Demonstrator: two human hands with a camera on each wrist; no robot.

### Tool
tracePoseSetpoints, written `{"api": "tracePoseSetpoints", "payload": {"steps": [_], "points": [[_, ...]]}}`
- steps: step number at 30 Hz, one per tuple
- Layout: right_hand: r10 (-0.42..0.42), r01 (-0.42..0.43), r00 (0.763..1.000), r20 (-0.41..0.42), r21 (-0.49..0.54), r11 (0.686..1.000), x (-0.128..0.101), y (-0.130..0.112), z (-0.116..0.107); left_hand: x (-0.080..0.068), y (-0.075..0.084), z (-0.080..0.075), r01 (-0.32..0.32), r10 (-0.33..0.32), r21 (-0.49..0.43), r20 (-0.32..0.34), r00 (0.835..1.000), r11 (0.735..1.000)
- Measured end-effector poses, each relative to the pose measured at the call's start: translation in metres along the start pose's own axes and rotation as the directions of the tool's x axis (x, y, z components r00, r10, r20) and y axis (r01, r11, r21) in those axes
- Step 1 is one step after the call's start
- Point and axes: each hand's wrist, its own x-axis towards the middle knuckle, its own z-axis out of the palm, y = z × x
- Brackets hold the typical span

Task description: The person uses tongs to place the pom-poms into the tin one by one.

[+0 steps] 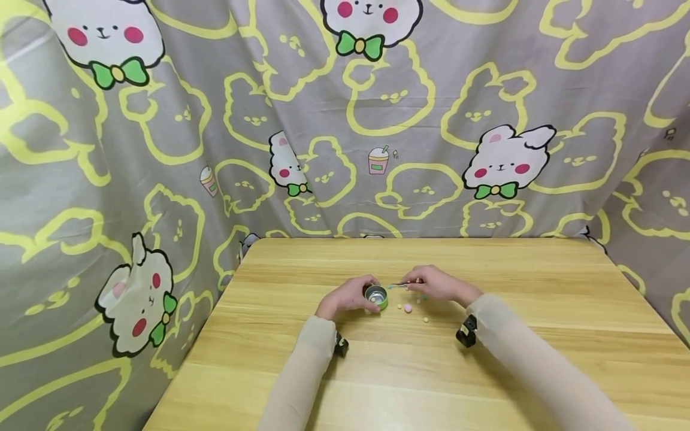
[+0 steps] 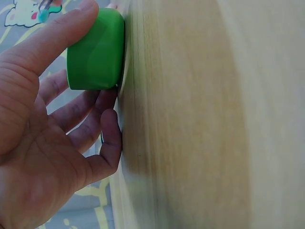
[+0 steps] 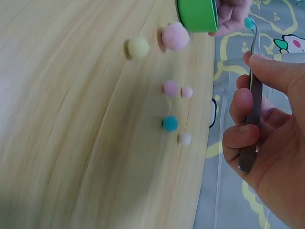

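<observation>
My left hand (image 1: 349, 294) holds a small round green tin (image 2: 95, 52) on the table, thumb on the near side and fingers around the far side. The tin's silvery inside faces up in the head view, with a small pale spot in it that is too small to make out. My right hand (image 1: 438, 284) grips metal tweezers (image 3: 255, 102), and a small light-blue pompom (image 3: 249, 23) sits between their bent tips. Those tips are just right of the tin, above the table.
Loose pompoms lie on the wooden table (image 1: 485, 389) below my right hand: a large pink one (image 3: 175, 36), a yellow one (image 3: 138, 47), a blue one (image 3: 170, 123), a white one (image 3: 185, 139) and smaller pink ones (image 3: 170, 88). A patterned grey curtain (image 1: 334, 108) hangs behind.
</observation>
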Motion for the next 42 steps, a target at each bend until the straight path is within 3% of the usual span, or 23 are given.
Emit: {"api": "tracePoseSetpoints", "payload": {"steps": [16,25,34,42], "points": [[-0.045,0.047,0.998,0.051,-0.034,0.998,0.012,-0.009,0.009,0.000,0.000,0.002,0.003,-0.003,0.006,-0.003,1.000,1.000],[0.060,-0.059,0.994,0.095,-0.008,0.998,0.015,-0.012,0.012,0.000,0.000,0.002,-0.001,0.001,0.006,-0.006,1.000,1.000],[0.089,-0.090,0.995,0.053,0.006,0.996,0.010,-0.008,0.010,0.000,0.001,0.001,-0.007,0.007,0.007,-0.008,1.000,1.000],[0.073,-0.073,0.997,0.006,0.005,0.997,-0.007,0.002,-0.002,0.000,0.002,0.002,0.000,0.000,0.000,-0.004,1.000,1.000]]}}
